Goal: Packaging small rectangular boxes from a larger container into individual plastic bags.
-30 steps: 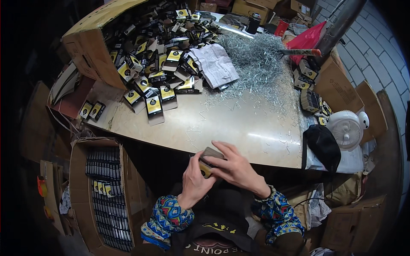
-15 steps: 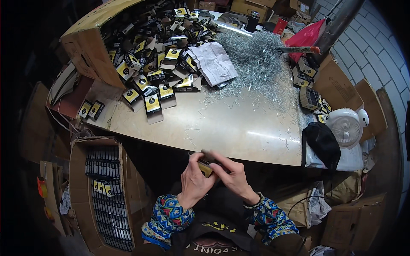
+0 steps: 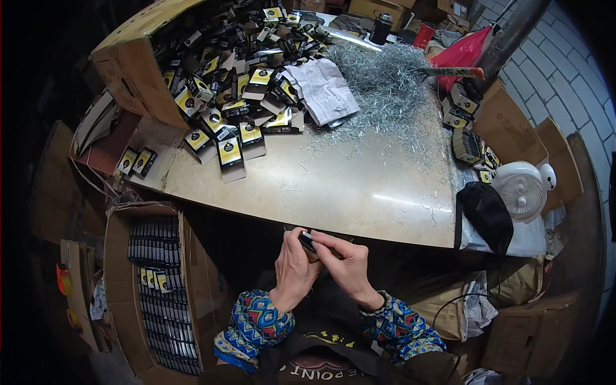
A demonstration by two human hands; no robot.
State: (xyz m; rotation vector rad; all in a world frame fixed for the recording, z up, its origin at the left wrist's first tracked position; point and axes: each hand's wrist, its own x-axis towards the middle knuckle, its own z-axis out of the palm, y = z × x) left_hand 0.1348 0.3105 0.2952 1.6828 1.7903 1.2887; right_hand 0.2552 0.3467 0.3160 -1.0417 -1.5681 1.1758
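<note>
A beige counter with a glossy top fills the middle of the view, light glaring off its surface. To the right rises a wall of pale grey bricks, with a dark pipe slanting in front of it. Flattened cardboard leans against that wall. A small white fan sits at the counter's right end. The left side lies in deep shadow.

You are holding a small dark box between your left hand and right hand, just below the table edge. Boxes and metal clips are lying heaped on it.
</note>
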